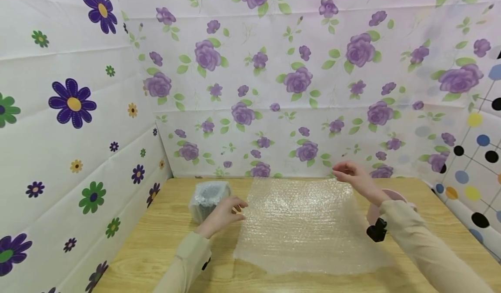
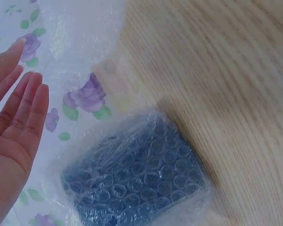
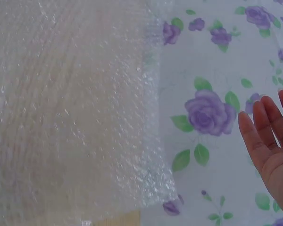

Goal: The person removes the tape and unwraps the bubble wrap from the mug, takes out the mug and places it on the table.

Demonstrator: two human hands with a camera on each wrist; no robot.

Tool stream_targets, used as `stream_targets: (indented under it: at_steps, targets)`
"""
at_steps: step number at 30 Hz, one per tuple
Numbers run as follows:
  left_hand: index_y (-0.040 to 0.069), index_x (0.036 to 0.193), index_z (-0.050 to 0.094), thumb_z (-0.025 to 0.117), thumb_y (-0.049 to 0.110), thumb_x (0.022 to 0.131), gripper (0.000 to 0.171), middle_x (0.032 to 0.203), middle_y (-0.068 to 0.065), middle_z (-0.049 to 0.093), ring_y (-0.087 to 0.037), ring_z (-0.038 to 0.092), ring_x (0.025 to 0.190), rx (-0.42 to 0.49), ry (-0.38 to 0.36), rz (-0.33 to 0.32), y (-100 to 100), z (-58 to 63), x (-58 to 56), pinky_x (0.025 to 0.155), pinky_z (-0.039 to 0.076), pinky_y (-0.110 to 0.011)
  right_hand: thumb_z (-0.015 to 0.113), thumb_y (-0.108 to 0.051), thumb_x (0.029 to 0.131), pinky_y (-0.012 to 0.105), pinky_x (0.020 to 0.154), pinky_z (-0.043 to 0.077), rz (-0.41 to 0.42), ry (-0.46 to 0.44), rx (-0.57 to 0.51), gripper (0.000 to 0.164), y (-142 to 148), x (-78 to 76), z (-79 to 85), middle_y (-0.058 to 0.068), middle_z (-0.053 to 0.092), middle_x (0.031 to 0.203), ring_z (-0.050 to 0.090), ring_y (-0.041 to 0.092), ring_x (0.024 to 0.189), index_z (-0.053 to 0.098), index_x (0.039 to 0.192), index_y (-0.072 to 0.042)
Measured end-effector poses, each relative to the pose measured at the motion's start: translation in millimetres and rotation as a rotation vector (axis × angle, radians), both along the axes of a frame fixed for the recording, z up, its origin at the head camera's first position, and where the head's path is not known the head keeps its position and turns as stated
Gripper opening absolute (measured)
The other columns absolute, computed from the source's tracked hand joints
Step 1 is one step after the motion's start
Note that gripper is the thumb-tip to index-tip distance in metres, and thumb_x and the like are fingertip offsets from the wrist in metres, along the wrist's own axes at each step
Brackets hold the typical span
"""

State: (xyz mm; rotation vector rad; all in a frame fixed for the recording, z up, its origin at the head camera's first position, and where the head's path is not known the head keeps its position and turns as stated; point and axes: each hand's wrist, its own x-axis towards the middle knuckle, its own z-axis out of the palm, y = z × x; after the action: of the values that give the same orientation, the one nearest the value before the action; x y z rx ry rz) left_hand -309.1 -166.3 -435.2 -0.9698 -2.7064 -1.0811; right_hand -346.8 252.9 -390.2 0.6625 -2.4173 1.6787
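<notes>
At the near side, two beige sleeves (image 1: 426, 241) reach over the wood-grain table (image 1: 152, 241), a black device (image 1: 377, 230) showing at the right cuff. Just ahead lies the bubble sheet (image 1: 295, 228), spread flat on the table, its near edge uneven, its far edge level with the table's back. Left hand (image 1: 222, 215): held beside the sheet's left edge, thumb and fingers apart, nothing in them; the left wrist view agrees, palm exposed and fingers extended. To the right, a pink container (image 1: 373, 214) stands partly hidden by the right sleeve. To the left, just past the left hand, the parcel (image 1: 207, 197), dark beneath bubbled wrapping, sits on the table, apart from the sheet. Right hand (image 1: 358, 181): raised near the sheet's far right corner, fingers lightly bent, gripping nothing; the right wrist view shows it apart from the sheet. Behind the table hangs a rose-print cloth (image 1: 274, 88), flanked by a daisy-print cloth (image 1: 72, 104) on the left and a dotted cloth (image 1: 473, 167) on the right
</notes>
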Motion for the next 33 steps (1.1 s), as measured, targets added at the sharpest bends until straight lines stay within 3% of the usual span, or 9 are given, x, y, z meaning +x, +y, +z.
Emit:
stream_targets:
  at_steps: [6, 11, 18, 27, 33]
  targets:
    - [0.003, 0.104, 0.062, 0.067, 0.003, 0.081, 0.024, 0.096, -0.003, 0.057, -0.026, 0.054, 0.086, 0.053, 0.029, 0.042, -7, 7.7, 4.0, 0.07, 0.048, -0.033, 0.059, -0.023, 0.09, 0.032, 0.078, 0.047, 0.014, -0.029, 0.052, 0.036, -19, -2.6, -6.1, 0.019, 0.054, 0.106, 0.056, 0.021, 0.091, 0.051, 0.112, 0.004]
    - [0.006, 0.102, 0.063, 0.069, 0.005, 0.079, 0.024, 0.095, 0.0, 0.056, -0.022, 0.055, 0.085, 0.072, 0.076, 0.116, -15, 11.0, 4.0, 0.069, 0.048, -0.029, 0.06, -0.024, 0.089, 0.043, 0.082, 0.044, 0.037, -0.049, 0.068, 0.034, -39, -2.6, -8.7, 0.015, 0.055, 0.105, 0.054, 0.031, 0.095, 0.053, 0.111, 0.002]
    - [0.006, 0.1, 0.065, 0.071, 0.001, 0.076, 0.025, 0.096, -0.007, 0.058, -0.023, 0.056, 0.084, 0.13, 0.145, 0.183, -25, 12.5, 0.7, 0.069, 0.05, -0.03, 0.059, -0.011, 0.089, 0.036, 0.078, 0.047, 0.066, -0.028, 0.016, 0.028, -70, -3.0, -14.2, 0.016, 0.057, 0.101, 0.056, 0.029, 0.091, 0.054, 0.108, 0.009]
    - [0.0, 0.096, 0.065, 0.074, -0.004, 0.071, 0.027, 0.095, -0.01, 0.056, -0.028, 0.055, 0.084, 0.259, 0.256, 0.295, -39, 16.7, 2.9, 0.069, 0.05, -0.036, 0.057, -0.002, 0.089, 0.046, 0.079, 0.045, 0.113, -0.036, 0.001, 0.019, -119, 15.5, -1.6, 0.023, 0.056, 0.102, 0.054, 0.034, 0.093, 0.055, 0.104, 0.007]
    - [-0.004, 0.099, 0.062, 0.072, -0.005, 0.073, 0.029, 0.099, -0.014, 0.051, -0.035, 0.052, 0.089, 0.303, 0.275, 0.365, -48, 17.9, 5.2, 0.071, 0.049, -0.042, 0.057, -0.001, 0.088, 0.038, 0.077, 0.048, 0.164, -0.063, -0.005, 0.024, -146, 12.6, -8.3, 0.025, 0.055, 0.105, 0.054, 0.036, 0.094, 0.053, 0.11, 0.009]
